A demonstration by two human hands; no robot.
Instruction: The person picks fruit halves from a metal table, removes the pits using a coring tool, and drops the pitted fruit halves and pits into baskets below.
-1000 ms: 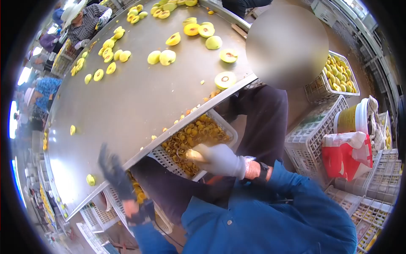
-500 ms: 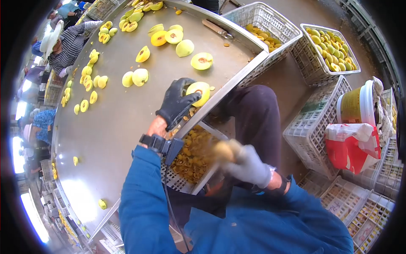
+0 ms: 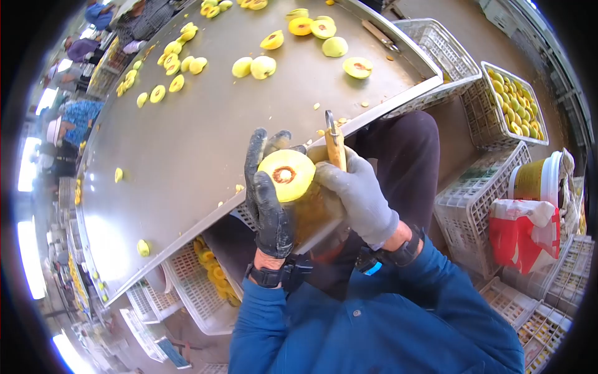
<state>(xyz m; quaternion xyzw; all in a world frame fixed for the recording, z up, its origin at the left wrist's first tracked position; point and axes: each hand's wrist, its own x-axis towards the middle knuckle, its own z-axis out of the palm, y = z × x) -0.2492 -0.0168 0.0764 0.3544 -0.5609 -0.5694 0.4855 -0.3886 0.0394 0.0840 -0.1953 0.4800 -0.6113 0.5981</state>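
Observation:
In the head view my left hand, in a black glove, grips a yellow peach half. Its cut face is turned up, showing a reddish hollow with a pale centre. Close on its right, my right hand, in a grey glove, is closed around a wooden-handled pitting tool with a metal loop pointing up. The right thumb reaches the edge of the half. Both hands are above my lap, just off the edge of the metal table. The tool's lower part is hidden by the hand.
More peach halves lie across the table, with another wooden-handled tool near its rim. Crates of fruit stand to the right, beside a bucket and a red-white bag. Another crate sits below the table edge. Other people are at far left.
My left hand has brought the peach half off the table edge, cut face up. My right hand has risen from the crate below to meet it. The view has shifted.

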